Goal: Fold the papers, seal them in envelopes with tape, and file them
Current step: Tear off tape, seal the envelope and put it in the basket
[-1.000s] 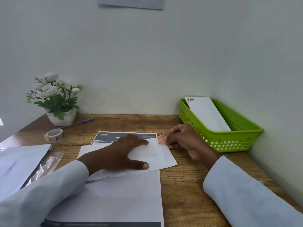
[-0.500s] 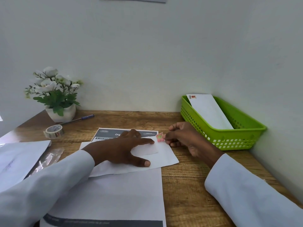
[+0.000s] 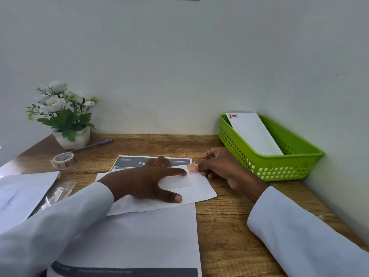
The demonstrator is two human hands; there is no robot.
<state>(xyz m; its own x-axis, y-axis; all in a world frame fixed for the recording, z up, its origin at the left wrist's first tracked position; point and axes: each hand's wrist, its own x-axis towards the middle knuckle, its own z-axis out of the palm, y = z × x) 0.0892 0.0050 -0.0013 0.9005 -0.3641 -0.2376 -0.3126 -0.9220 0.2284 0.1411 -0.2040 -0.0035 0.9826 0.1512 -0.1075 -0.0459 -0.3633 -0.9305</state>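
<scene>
A white envelope (image 3: pixel 201 190) lies on the wooden desk in front of me, on top of printed papers. My left hand (image 3: pixel 147 182) presses flat on it with spread fingers, the index fingertip close to a small pink stamp (image 3: pixel 192 168). My right hand (image 3: pixel 221 166) pinches that stamp at the envelope's far right corner. A large printed sheet (image 3: pixel 143 240) lies nearest me, and another sheet with a dark header (image 3: pixel 127 163) shows beyond my left hand. A roll of clear tape (image 3: pixel 63 160) sits at the left.
A green plastic basket (image 3: pixel 279 168) at the right against the wall holds one stamped envelope (image 3: pixel 253 132). A potted white flower (image 3: pixel 65 116) and a blue pen (image 3: pixel 93 145) stand at the back left. More white sheets (image 3: pixel 22 196) and a clear plastic wrapper (image 3: pixel 60 191) lie at left.
My left index finger has stretched toward the stamp. My right hand holds the stamp almost where it was, at the envelope's corner. The view has tilted up slightly.
</scene>
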